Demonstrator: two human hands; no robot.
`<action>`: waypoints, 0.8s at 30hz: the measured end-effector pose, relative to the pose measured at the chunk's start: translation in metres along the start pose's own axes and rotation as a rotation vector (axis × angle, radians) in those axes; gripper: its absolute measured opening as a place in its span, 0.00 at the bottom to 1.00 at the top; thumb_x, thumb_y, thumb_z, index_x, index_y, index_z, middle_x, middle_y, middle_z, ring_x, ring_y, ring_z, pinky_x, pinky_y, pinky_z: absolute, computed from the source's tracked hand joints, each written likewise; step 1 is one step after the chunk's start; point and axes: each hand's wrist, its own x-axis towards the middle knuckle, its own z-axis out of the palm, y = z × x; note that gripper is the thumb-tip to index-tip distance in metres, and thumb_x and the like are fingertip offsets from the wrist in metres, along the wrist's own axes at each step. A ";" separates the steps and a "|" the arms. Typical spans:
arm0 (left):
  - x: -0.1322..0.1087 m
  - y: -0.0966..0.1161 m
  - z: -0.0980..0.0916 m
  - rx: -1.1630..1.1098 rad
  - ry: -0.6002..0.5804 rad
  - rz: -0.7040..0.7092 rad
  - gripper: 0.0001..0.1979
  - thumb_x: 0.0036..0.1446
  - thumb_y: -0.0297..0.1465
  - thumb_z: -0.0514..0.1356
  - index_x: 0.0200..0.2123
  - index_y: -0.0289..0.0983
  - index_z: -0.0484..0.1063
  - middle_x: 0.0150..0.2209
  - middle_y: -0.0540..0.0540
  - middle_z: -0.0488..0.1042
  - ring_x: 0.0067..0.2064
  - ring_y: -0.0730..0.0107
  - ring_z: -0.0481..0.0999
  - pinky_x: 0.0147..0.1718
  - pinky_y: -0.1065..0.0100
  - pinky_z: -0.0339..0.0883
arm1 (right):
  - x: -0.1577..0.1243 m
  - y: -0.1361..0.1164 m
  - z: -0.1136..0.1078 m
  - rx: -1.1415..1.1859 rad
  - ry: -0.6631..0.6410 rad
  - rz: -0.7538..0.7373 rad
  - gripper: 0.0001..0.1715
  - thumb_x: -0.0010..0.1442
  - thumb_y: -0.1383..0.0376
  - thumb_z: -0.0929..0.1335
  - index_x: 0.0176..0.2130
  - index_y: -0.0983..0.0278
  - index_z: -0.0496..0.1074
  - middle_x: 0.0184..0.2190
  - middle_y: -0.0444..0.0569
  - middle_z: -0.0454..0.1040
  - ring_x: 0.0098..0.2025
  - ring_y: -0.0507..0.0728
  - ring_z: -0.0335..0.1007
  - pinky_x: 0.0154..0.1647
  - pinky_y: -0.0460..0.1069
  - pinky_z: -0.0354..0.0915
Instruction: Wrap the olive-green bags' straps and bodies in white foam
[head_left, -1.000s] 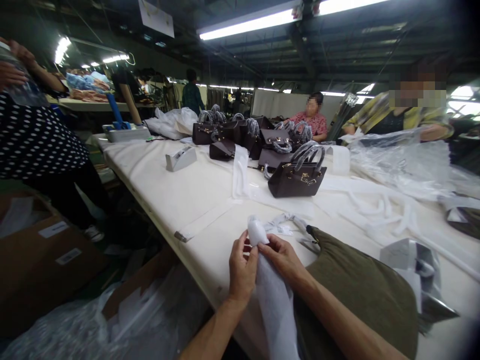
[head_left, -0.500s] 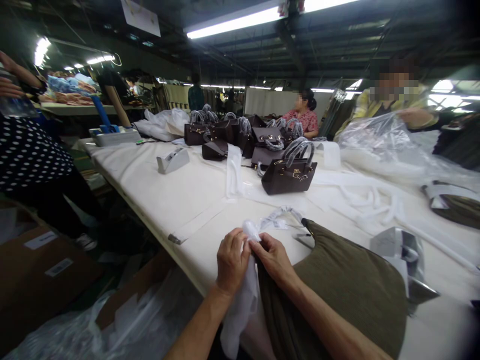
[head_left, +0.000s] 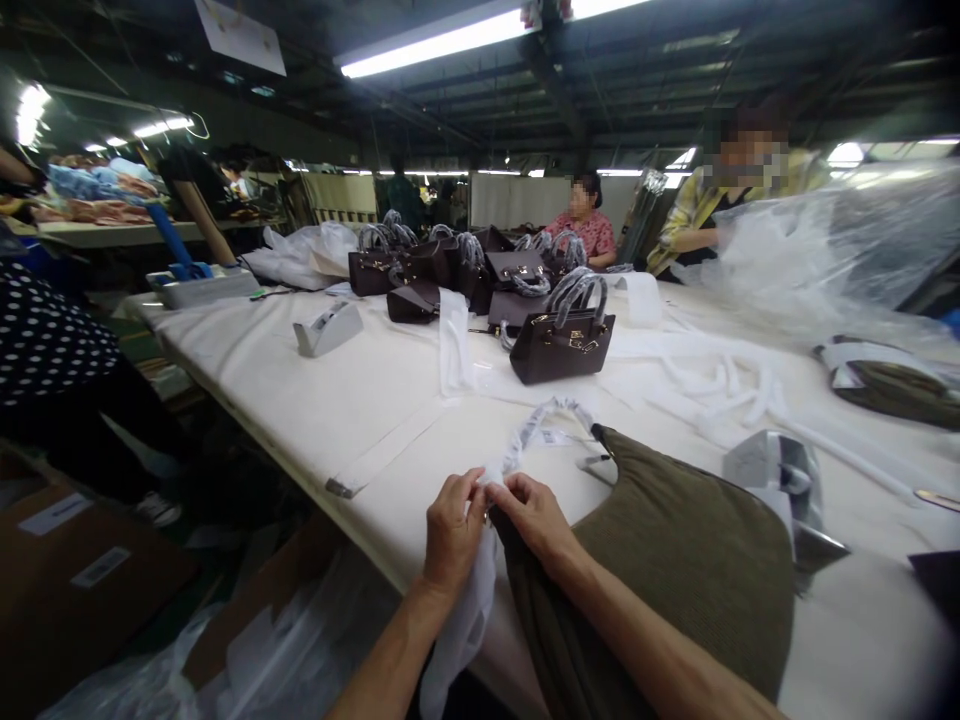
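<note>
White wrap (head_left: 463, 635), shifted left since the earlier frame, is hanging below our left hand (head_left: 452, 530). We are clamping its upper end jointly with the right hand (head_left: 541, 520). Olive bag (head_left: 690, 560) is lying right of this grip on the worktop (head_left: 367, 400), nearer the right hand, its wrapped strap (head_left: 526, 434) arcing away.

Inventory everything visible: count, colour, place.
Olive bags: two, olive, front right and right edge
White wrap: one, white, front centre
Handbags: several, dark brown, far middle
Metal holders: two, grey, table's left and right
Strips: several, white, table's right
Plastic sheeting: uncounted, clear, far right
Table: one, cream, centre
Boxes: at least two, brown, lower left
Fabrics: uncounted, blue and pink, left background
Co-workers: several, varied clothing, left and background
Lights: several, white, overhead
Left hand: one, bare, on white wrap
Right hand: one, bare, beside it
</note>
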 end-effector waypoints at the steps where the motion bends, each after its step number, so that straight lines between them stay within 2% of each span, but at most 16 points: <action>1: 0.001 -0.001 -0.001 0.039 -0.034 0.046 0.10 0.57 0.32 0.53 0.41 0.40 0.70 0.32 0.47 0.70 0.35 0.66 0.69 0.36 0.66 0.62 | 0.000 0.001 0.001 -0.063 0.025 -0.040 0.18 0.52 0.53 0.64 0.26 0.66 0.66 0.20 0.42 0.65 0.23 0.50 0.59 0.24 0.44 0.55; 3: 0.004 -0.003 -0.003 0.105 -0.082 0.116 0.10 0.58 0.32 0.52 0.40 0.39 0.70 0.31 0.47 0.69 0.34 0.67 0.70 0.36 0.66 0.63 | -0.002 0.003 0.003 -0.201 0.076 -0.125 0.14 0.53 0.57 0.64 0.25 0.65 0.65 0.19 0.41 0.64 0.23 0.50 0.58 0.24 0.44 0.53; 7: 0.004 -0.005 -0.008 0.164 -0.087 0.144 0.09 0.60 0.30 0.49 0.38 0.37 0.69 0.33 0.46 0.70 0.35 0.68 0.70 0.35 0.67 0.64 | -0.006 0.007 0.006 -0.378 0.103 -0.246 0.11 0.55 0.61 0.62 0.26 0.64 0.63 0.18 0.40 0.61 0.21 0.49 0.56 0.24 0.44 0.50; 12: 0.003 -0.010 -0.020 0.246 -0.158 0.270 0.10 0.58 0.31 0.53 0.41 0.39 0.70 0.34 0.45 0.72 0.37 0.65 0.70 0.38 0.64 0.64 | -0.009 0.006 0.007 -0.424 0.040 -0.345 0.09 0.56 0.64 0.60 0.26 0.64 0.62 0.20 0.41 0.63 0.23 0.50 0.58 0.26 0.45 0.52; 14: 0.003 -0.012 -0.022 0.265 -0.152 0.290 0.09 0.58 0.31 0.53 0.39 0.38 0.70 0.32 0.45 0.72 0.35 0.66 0.71 0.36 0.65 0.64 | -0.012 0.003 0.007 -0.293 -0.018 -0.284 0.09 0.56 0.62 0.61 0.28 0.64 0.64 0.21 0.42 0.66 0.24 0.50 0.60 0.27 0.45 0.54; 16: 0.001 -0.012 -0.022 0.279 -0.122 0.287 0.08 0.59 0.31 0.52 0.37 0.36 0.70 0.31 0.45 0.71 0.34 0.67 0.71 0.34 0.66 0.64 | -0.014 0.002 0.008 -0.084 -0.060 -0.159 0.13 0.56 0.57 0.62 0.30 0.64 0.66 0.24 0.44 0.69 0.27 0.51 0.64 0.28 0.45 0.57; 19: -0.006 -0.011 -0.015 0.294 -0.063 0.255 0.08 0.59 0.30 0.51 0.36 0.35 0.69 0.30 0.45 0.70 0.33 0.67 0.71 0.33 0.67 0.64 | -0.017 0.002 0.011 0.190 -0.051 0.015 0.17 0.54 0.53 0.63 0.29 0.65 0.65 0.24 0.45 0.71 0.27 0.52 0.66 0.28 0.45 0.59; 22: -0.014 -0.009 -0.006 0.304 0.002 0.196 0.07 0.59 0.29 0.51 0.36 0.35 0.67 0.30 0.46 0.70 0.33 0.67 0.71 0.33 0.67 0.65 | -0.018 0.006 0.015 0.328 -0.023 0.109 0.16 0.50 0.55 0.66 0.29 0.65 0.63 0.22 0.43 0.70 0.25 0.51 0.65 0.26 0.45 0.59; 24: -0.019 -0.008 0.000 0.306 0.043 0.153 0.06 0.59 0.29 0.51 0.35 0.35 0.67 0.30 0.46 0.70 0.33 0.68 0.71 0.32 0.67 0.65 | -0.017 0.010 0.017 0.342 0.006 0.140 0.15 0.49 0.56 0.67 0.28 0.64 0.63 0.21 0.43 0.69 0.24 0.51 0.64 0.26 0.45 0.59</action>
